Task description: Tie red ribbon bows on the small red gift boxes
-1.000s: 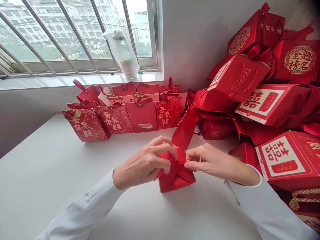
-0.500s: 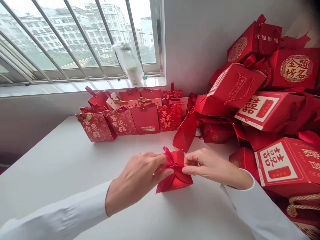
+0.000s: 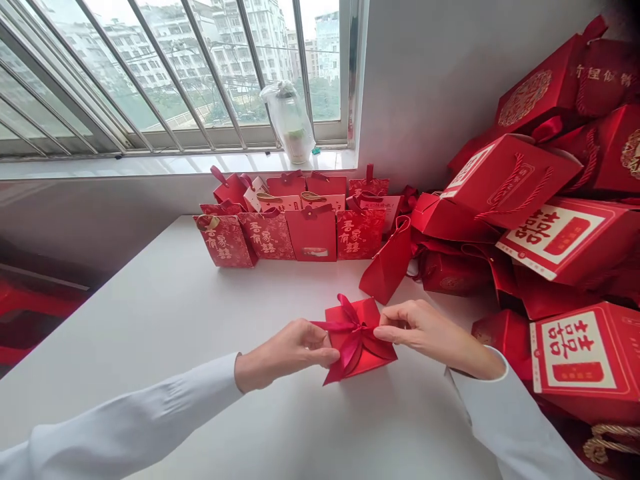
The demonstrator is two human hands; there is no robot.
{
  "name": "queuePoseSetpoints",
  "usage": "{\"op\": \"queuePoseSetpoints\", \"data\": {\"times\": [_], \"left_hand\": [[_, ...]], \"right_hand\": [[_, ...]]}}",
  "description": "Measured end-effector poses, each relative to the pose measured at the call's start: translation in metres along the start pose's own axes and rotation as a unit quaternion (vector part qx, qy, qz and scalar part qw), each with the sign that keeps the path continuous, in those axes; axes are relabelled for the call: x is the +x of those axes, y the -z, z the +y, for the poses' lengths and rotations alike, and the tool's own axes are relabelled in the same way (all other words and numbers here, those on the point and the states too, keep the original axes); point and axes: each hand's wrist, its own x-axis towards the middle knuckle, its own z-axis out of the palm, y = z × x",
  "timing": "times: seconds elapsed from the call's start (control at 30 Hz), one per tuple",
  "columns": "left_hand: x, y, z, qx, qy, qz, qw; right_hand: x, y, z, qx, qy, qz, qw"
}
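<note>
A small red gift box (image 3: 373,363) sits on the white table in front of me. Across its top lies a dark red satin ribbon (image 3: 351,337) tied in a bow, with loops and tails spreading from a central knot. On the box's left side, my left hand (image 3: 293,350) is closed in a pinch on part of the ribbon. My right hand (image 3: 425,330) pinches the bow's right side, close to the knot. The exact piece between the right fingertips is partly hidden.
Behind the box stand rows of red gift bags (image 3: 267,237), with a leaning red box (image 3: 387,260) at their right end. A tall pile of red boxes (image 3: 575,340) fills the right side. A bagged cup (image 3: 293,127) rests on the sill by the barred window.
My left hand has drawn back leftward from the knot, uncovering more of the bow. My right hand stays at the bow's right side. The camera view has shifted left.
</note>
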Motion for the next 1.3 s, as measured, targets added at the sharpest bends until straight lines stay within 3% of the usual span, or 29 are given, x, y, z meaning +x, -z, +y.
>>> {"op": "queuePoseSetpoints", "data": {"times": [0.3,0.37,0.47,0.53,0.73,0.9,1.1,1.3], "left_hand": [[0.009,0.014,-0.001,-0.023,-0.008,-0.048,0.999],[0.011,0.016,-0.004,-0.025,-0.012,-0.068,0.997],[0.011,0.019,-0.006,-0.030,-0.012,-0.083,0.996],[0.011,0.019,-0.007,-0.036,-0.016,-0.083,0.996],[0.010,0.021,-0.010,-0.041,-0.028,-0.088,0.995],[0.010,0.021,-0.015,-0.021,-0.038,-0.073,0.996],[0.015,0.025,-0.018,-0.014,-0.020,-0.085,0.996],[0.021,0.041,-0.010,-0.012,0.025,-0.112,0.993]], "right_hand": [[-0.001,-0.006,0.003,0.023,-0.004,0.022,0.999],[-0.005,-0.006,0.004,-0.006,-0.009,0.058,0.998],[-0.007,-0.007,0.003,-0.056,-0.002,0.169,0.984],[-0.004,-0.007,-0.001,-0.063,0.008,0.213,0.975],[0.018,-0.017,-0.016,-0.008,0.018,0.147,0.989],[0.024,-0.020,-0.014,0.042,0.011,0.131,0.990],[0.020,-0.037,-0.004,0.033,0.004,0.235,0.971],[0.018,-0.058,0.002,0.006,0.040,0.354,0.935]]}}
